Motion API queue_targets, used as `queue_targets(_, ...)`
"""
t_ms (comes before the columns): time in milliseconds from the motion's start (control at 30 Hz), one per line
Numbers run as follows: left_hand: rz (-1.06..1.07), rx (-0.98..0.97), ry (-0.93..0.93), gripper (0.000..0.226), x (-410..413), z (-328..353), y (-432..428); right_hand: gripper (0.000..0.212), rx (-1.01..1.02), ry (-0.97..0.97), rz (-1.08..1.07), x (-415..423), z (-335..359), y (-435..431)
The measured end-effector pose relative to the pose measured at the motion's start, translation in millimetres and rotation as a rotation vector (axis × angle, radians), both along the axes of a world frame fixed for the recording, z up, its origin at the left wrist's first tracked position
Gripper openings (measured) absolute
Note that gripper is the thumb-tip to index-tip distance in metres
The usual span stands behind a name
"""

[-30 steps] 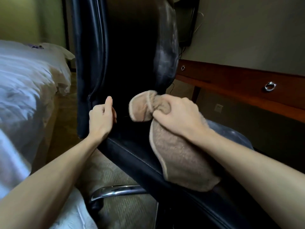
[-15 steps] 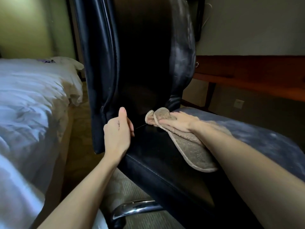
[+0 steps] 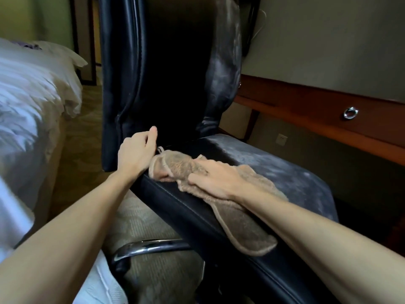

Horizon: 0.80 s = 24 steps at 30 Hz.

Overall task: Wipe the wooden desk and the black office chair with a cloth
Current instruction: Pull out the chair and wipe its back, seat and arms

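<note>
The fingers [image 3: 161,173] of the right hand [image 3: 215,179] lie stretched out flat. A fold of the tan cloth [image 3: 241,227] is wrapped over them, so only the tips show at its left end. They press the cloth down on the seat and do not grip it. The cloth lies along the near left part of the seat of the black office chair [image 3: 175,62], and its loose end trails back under the right forearm towards the seat's front edge.

Just beside the cloth's left end, the fingers of the left hand [image 3: 135,154] are curled into a loose fist with the thumb [image 3: 153,133] raised. The fist rests against the seat's rear corner, where the seat meets the backrest, and no object shows inside it.

The far right side of the seat and the right edge of the backrest look grey and dusty.

Behind the chair, against the wall, runs the wooden table [image 3: 306,99], which has a metal ring pull [image 3: 350,112] on its drawer front. A chrome leg [image 3: 149,249] of the chair base shows below the seat, over patterned carpet [image 3: 153,218]. A bed [image 3: 28,95] with white linen fills the left.
</note>
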<state>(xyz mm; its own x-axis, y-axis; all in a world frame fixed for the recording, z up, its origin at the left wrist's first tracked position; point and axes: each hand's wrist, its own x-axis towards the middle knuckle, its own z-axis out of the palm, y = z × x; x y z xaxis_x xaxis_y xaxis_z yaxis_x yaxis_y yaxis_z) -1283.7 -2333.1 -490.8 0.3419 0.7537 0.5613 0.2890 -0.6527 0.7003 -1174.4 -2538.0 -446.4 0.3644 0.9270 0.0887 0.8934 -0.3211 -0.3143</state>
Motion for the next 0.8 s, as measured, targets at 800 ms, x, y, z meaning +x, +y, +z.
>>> queue_targets(800, -0.019, -0.017, 0.059, 0.048, 3.3, -8.4, 7.9, 0.100, -0.198, -0.193, -0.123, 138.8, 12.1, 67.1)
